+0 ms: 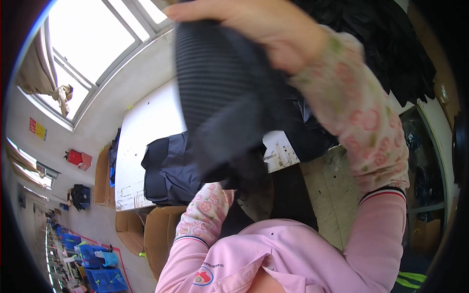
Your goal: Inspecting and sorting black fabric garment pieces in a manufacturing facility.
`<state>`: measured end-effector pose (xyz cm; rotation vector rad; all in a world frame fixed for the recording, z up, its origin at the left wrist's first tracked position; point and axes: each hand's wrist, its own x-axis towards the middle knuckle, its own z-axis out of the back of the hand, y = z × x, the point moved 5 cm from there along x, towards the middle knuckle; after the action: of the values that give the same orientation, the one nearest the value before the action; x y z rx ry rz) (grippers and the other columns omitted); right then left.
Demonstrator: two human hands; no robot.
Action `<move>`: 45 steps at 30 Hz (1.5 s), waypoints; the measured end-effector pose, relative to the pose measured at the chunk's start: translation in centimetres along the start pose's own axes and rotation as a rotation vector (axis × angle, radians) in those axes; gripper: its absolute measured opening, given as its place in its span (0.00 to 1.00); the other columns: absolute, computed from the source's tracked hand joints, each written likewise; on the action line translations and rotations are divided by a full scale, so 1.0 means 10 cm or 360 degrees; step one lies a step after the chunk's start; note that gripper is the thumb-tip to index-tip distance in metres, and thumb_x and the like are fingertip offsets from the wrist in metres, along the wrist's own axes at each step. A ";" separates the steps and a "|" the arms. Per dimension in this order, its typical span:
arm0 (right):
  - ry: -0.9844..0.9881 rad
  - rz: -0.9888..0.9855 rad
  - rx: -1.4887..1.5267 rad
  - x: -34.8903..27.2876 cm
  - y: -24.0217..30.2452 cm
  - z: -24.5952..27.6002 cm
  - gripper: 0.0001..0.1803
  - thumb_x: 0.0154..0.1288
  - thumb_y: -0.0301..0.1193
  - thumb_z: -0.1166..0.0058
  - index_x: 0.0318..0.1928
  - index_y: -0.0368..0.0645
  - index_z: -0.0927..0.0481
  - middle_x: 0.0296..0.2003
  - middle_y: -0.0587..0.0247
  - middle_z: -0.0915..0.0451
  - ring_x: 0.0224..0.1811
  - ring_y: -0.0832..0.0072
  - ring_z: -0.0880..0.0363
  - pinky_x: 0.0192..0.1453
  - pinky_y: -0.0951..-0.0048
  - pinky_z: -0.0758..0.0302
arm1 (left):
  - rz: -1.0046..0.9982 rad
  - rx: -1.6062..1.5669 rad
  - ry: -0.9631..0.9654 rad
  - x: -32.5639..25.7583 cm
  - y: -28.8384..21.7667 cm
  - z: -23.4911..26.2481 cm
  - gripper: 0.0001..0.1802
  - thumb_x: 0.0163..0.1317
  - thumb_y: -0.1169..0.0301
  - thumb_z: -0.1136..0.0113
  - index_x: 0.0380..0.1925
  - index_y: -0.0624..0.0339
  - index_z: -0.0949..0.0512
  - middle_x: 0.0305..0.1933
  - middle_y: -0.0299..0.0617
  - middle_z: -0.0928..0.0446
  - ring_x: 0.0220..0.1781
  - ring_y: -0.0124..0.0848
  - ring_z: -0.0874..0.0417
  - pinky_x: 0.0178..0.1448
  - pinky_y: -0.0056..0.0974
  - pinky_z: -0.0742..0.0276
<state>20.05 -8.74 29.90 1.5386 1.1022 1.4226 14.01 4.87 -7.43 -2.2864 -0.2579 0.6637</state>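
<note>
A dark garment piece (224,93), ribbed or pleated along its upper left and smooth below, hangs lifted in front of me, blurred by motion. Across its top edge lies my right hand (273,29), gripping the cloth; some of its fingers run out of the picture. The left forearm, in a floral sleeve cover (207,207), reaches up to the garment's lower end. Cloth hides my left hand, so its fingers do not show. Behind it, another dark garment piece (171,166) lies on the white table (151,117).
A large heap of black cloth (366,49) fills the upper right. More dark cloth lies at the table's right part. Brown cardboard boxes (161,234) stand by the near left table edge. Blue crates (100,266) sit on the floor far left, and a window (93,39) is upper left.
</note>
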 end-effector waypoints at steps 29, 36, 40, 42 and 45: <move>-0.0549 -0.0113 -0.0017 -0.24 -2.74 0.40 0.39 0.59 0.29 0.34 0.64 0.27 0.41 0.41 0.51 0.19 0.36 0.74 0.18 0.35 0.76 0.21 | -0.1100 0.1141 -0.0676 -2.77 -2.11 2.06 0.40 0.60 0.80 0.44 0.72 0.51 0.44 0.70 0.48 0.38 0.67 0.36 0.31 0.65 0.35 0.30; -0.0918 -0.0404 -0.0200 -0.78 -5.07 -0.32 0.36 0.58 0.33 0.34 0.60 0.32 0.38 0.41 0.52 0.22 0.35 0.72 0.19 0.33 0.71 0.22 | -0.1063 0.2023 -0.2226 -2.91 -1.50 2.99 0.39 0.54 0.65 0.28 0.65 0.56 0.34 0.58 0.51 0.30 0.55 0.38 0.27 0.62 0.40 0.32; -0.0641 -0.0955 -0.0235 -0.72 -4.23 -0.22 0.34 0.59 0.36 0.34 0.60 0.35 0.36 0.41 0.56 0.23 0.38 0.73 0.21 0.37 0.67 0.23 | -0.1931 0.0950 -0.2185 -3.39 -0.65 2.19 0.34 0.60 0.62 0.33 0.64 0.56 0.35 0.58 0.42 0.30 0.56 0.35 0.29 0.64 0.38 0.36; -0.0695 -0.0688 -0.0962 -0.45 -3.90 0.04 0.35 0.58 0.40 0.33 0.60 0.38 0.35 0.43 0.55 0.24 0.40 0.69 0.21 0.41 0.65 0.23 | -0.1637 0.0130 -0.2117 -3.41 0.12 2.07 0.32 0.63 0.57 0.36 0.63 0.53 0.35 0.56 0.38 0.30 0.57 0.32 0.30 0.64 0.37 0.37; -0.0421 0.0213 -0.1635 0.31 -3.80 -0.01 0.40 0.57 0.48 0.35 0.63 0.41 0.36 0.53 0.49 0.27 0.57 0.55 0.27 0.59 0.59 0.29 | -0.0820 -0.0556 -0.1720 -3.12 0.98 1.90 0.35 0.59 0.39 0.41 0.60 0.45 0.32 0.50 0.32 0.29 0.53 0.30 0.31 0.70 0.55 0.49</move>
<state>16.21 7.19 -4.52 0.9833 0.0287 1.4562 -22.62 -2.24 -13.62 -1.7878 -1.4913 1.5838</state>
